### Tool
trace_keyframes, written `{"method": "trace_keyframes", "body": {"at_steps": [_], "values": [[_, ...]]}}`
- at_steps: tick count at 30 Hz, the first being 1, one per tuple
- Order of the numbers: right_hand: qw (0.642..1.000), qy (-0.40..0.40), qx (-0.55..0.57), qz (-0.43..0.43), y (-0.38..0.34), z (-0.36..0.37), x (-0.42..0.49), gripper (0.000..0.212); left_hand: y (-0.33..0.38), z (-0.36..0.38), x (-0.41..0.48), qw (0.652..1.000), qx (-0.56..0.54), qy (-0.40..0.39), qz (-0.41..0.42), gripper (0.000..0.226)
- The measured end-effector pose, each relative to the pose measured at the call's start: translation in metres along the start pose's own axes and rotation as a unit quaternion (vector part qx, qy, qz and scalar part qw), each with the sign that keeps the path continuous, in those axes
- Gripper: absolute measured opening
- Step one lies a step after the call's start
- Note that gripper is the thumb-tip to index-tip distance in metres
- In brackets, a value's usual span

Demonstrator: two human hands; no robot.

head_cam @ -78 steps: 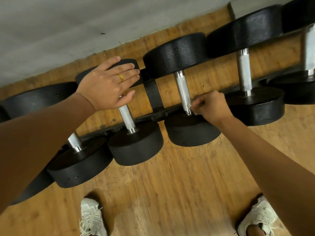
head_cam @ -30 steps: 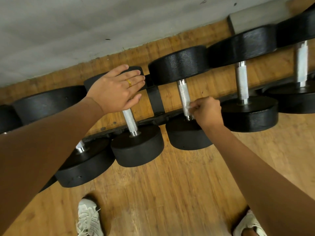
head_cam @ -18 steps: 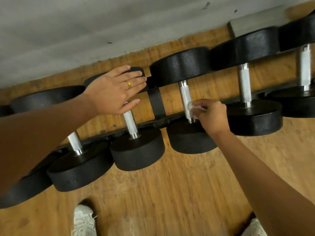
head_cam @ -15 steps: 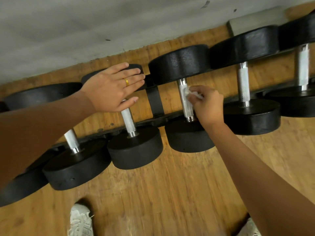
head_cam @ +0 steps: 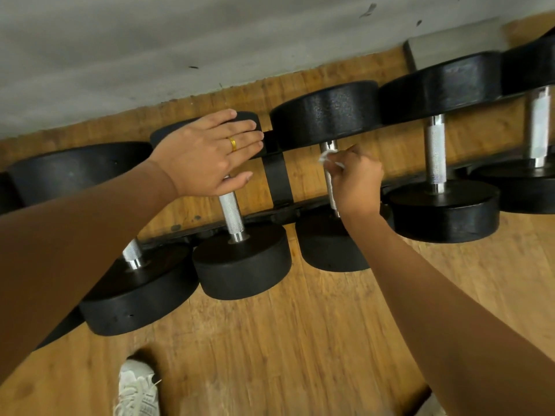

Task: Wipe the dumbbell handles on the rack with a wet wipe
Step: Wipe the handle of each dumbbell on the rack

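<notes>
The right hand [head_cam: 357, 181] has its grip clamped on the wet wipe [head_cam: 326, 156] against the handle [head_cam: 331, 190]. It would do best to twist while sliding along the whole length. The left hand [head_cam: 207, 154] lies flat-fingered on the neighbouring dumbbell [head_cam: 243, 262].

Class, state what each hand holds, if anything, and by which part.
The right hand grips a wet wipe, bunched in its fingers, against a dumbbell handle. The left hand holds nothing.

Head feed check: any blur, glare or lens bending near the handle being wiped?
Head view: wide lens bows the row of black round dumbbells; the right hand and white wet wipe look soft; the rightmost silver handle is smeared; mild glints on the neighbouring knurled handle, no harsh glare.
</notes>
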State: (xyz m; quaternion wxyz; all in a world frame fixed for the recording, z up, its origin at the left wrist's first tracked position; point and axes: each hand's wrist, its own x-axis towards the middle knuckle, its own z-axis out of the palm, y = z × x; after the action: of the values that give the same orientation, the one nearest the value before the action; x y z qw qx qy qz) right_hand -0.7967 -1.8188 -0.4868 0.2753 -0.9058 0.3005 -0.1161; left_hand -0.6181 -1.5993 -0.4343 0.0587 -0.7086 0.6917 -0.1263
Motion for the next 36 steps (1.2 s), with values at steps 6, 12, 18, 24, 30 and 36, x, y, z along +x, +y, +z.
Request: {"method": "trace_keyframes", "body": {"at_steps": [6, 12, 18, 24, 30, 36], "values": [[0.999, 0.000, 0.030, 0.030, 0.001, -0.004, 0.003, 0.015, 0.000, 0.001, -0.002, 1.000, -0.008, 0.003, 0.002, 0.057], [0.996, -0.072, 0.041, 0.034, 0.012, -0.015, -0.008, 0.013, -0.001, 0.001, -0.002, 1.000, -0.012, -0.001, 0.001, 0.057], [0.989, -0.077, 0.098, 0.075, 0.003, -0.020, 0.003, 0.017, 0.000, 0.001, -0.002, 1.000, -0.012, 0.006, 0.001, 0.056], [0.957, -0.239, 0.082, 0.145, 0.027, -0.039, -0.022, 0.008, 0.000, -0.002, 0.000, 1.000, -0.023, 0.006, 0.001, 0.055], [0.983, -0.171, 0.055, -0.027, 0.030, -0.041, -0.023, 0.013, 0.001, -0.001, 0.000, 1.000, -0.024, -0.003, -0.002, 0.058], [0.918, -0.144, -0.099, -0.355, 0.041, -0.031, 0.002, 0.061, 0.001, 0.001, -0.002, 1.000, -0.020, -0.001, -0.003, 0.056]]}}
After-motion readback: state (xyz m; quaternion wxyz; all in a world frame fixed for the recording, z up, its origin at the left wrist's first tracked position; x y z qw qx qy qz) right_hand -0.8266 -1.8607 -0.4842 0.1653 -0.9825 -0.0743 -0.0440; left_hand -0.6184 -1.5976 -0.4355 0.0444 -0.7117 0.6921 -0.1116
